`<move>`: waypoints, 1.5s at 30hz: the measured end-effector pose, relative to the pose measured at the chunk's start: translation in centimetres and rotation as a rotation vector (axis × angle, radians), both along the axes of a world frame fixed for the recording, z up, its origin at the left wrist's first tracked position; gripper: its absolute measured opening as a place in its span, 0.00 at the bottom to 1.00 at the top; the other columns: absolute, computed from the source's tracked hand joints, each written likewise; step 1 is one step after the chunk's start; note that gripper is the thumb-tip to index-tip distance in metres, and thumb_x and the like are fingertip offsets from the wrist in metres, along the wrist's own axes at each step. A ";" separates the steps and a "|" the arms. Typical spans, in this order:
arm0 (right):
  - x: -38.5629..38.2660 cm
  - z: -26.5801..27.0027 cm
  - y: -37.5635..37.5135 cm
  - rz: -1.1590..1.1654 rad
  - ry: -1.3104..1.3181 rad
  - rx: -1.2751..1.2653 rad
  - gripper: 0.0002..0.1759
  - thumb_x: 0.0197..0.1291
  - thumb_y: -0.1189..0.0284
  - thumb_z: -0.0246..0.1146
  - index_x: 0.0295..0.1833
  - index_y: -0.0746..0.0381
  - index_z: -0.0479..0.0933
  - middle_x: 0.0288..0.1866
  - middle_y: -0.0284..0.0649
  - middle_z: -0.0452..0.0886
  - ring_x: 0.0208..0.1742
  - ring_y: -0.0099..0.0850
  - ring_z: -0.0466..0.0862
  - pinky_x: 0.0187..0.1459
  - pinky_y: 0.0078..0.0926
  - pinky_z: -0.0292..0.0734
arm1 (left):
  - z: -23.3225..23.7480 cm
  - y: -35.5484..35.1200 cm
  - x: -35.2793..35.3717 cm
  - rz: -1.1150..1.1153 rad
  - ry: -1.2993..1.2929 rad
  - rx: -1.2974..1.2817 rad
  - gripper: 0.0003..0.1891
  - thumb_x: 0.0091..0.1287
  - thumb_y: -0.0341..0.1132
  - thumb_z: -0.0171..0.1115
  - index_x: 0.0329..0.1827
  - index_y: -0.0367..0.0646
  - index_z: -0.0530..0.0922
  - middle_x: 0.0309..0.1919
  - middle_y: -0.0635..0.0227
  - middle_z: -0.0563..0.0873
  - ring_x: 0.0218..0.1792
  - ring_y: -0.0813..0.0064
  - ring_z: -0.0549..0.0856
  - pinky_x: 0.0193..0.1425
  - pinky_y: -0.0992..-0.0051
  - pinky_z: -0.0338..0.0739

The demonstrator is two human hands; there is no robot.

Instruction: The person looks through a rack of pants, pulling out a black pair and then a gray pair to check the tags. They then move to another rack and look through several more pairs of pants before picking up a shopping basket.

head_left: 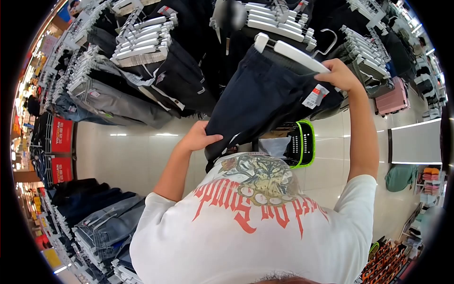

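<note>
Two hands share one garment (257,102), a dark pair of trousers or shorts clipped to a white hanger (295,54). The right hand (341,75) is clenched round the hanger's far end and lifted high, the arm nearly straight up from the shoulder with the forearm in full view. That height seems chosen to let the cloth hang free and show its length. The left hand (198,137) is closed on the lower edge of the cloth, thumb on top and fingers tucked behind, the elbow bent and the forearm reaching up from the chest. Pulling there looks meant to spread the fabric flat and slanted.

So the garment hangs in the air before the person's T-shirt (246,227), between the two hands, over the pale floor (127,156), resting on nothing. A red and white tag (316,96) dangles just below the right hand. Behind the cloth's lower part stands a green-rimmed basket (306,142), partly hidden. Racks (142,40) of dark clothes on like hangers fill the space beyond, and jeans (104,227) hang at the person's left.
</note>
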State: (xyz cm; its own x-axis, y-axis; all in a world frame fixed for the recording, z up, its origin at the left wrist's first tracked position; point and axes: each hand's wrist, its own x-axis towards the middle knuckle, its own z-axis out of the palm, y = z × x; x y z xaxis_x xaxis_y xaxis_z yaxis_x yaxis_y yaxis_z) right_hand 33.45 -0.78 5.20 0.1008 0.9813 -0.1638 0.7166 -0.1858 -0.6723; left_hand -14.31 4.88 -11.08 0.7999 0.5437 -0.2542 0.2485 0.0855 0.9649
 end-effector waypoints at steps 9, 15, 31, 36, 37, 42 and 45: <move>2.5 -0.7 0.4 -0.175 0.007 -0.038 0.11 0.54 0.68 0.73 0.36 0.65 0.83 0.24 0.24 0.74 0.23 0.15 0.68 0.25 0.20 0.62 | -2.5 0.0 -3.4 0.154 -0.079 -0.352 0.20 0.64 0.28 0.68 0.59 0.35 0.79 0.46 0.72 0.87 0.45 0.83 0.83 0.52 0.77 0.78; 3.3 -1.0 0.6 -0.227 0.037 -0.024 0.12 0.56 0.67 0.73 0.35 0.65 0.82 0.22 0.24 0.73 0.20 0.15 0.65 0.22 0.19 0.58 | -4.4 0.1 -6.3 0.003 0.233 -0.220 0.14 0.63 0.29 0.69 0.51 0.33 0.84 0.40 0.72 0.88 0.42 0.83 0.83 0.50 0.77 0.78; 6.0 -1.0 0.7 -0.175 -0.148 0.117 0.16 0.56 0.65 0.72 0.39 0.68 0.82 0.26 0.28 0.77 0.29 0.19 0.73 0.32 0.23 0.68 | -11.6 -0.7 -16.4 -0.006 0.616 -0.165 0.14 0.56 0.35 0.75 0.42 0.37 0.87 0.30 0.74 0.86 0.32 0.80 0.81 0.41 0.76 0.76; 6.4 -0.4 0.2 -0.228 -0.170 0.055 0.15 0.56 0.66 0.71 0.40 0.69 0.83 0.27 0.28 0.78 0.27 0.18 0.72 0.30 0.22 0.66 | -17.5 -1.7 -21.1 0.147 0.651 -0.173 0.15 0.59 0.42 0.74 0.36 0.38 0.85 0.27 0.71 0.84 0.30 0.80 0.79 0.38 0.76 0.74; 6.4 -0.3 0.2 -0.230 -0.171 0.056 0.15 0.57 0.66 0.71 0.41 0.69 0.83 0.27 0.29 0.78 0.28 0.18 0.73 0.31 0.22 0.67 | -18.0 -2.3 -21.4 0.257 0.578 -0.257 0.16 0.59 0.44 0.74 0.34 0.38 0.84 0.26 0.71 0.84 0.30 0.80 0.78 0.37 0.76 0.74; 7.3 -0.8 -0.2 -0.284 -0.124 0.092 0.16 0.57 0.66 0.71 0.43 0.69 0.83 0.30 0.31 0.81 0.30 0.19 0.75 0.34 0.22 0.70 | -14.6 -3.9 -22.0 0.205 0.638 -0.005 0.22 0.53 0.49 0.79 0.39 0.37 0.85 0.28 0.67 0.85 0.31 0.79 0.80 0.37 0.73 0.76; 7.7 -0.6 -0.9 -0.314 -0.126 0.131 0.16 0.57 0.66 0.71 0.42 0.70 0.83 0.30 0.31 0.82 0.31 0.19 0.76 0.35 0.22 0.71 | -14.2 -4.9 -23.4 0.003 0.796 0.135 0.23 0.50 0.48 0.79 0.41 0.38 0.88 0.32 0.58 0.90 0.35 0.67 0.88 0.43 0.67 0.80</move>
State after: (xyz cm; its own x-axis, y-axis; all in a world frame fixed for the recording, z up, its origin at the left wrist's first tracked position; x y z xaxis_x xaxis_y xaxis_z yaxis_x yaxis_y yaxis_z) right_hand 41.13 -1.68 4.61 0.4120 0.9111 -0.0061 0.7170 -0.3283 -0.6150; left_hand -37.75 -0.03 -25.33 0.4052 0.6120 -0.6792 0.8655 -0.0176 0.5005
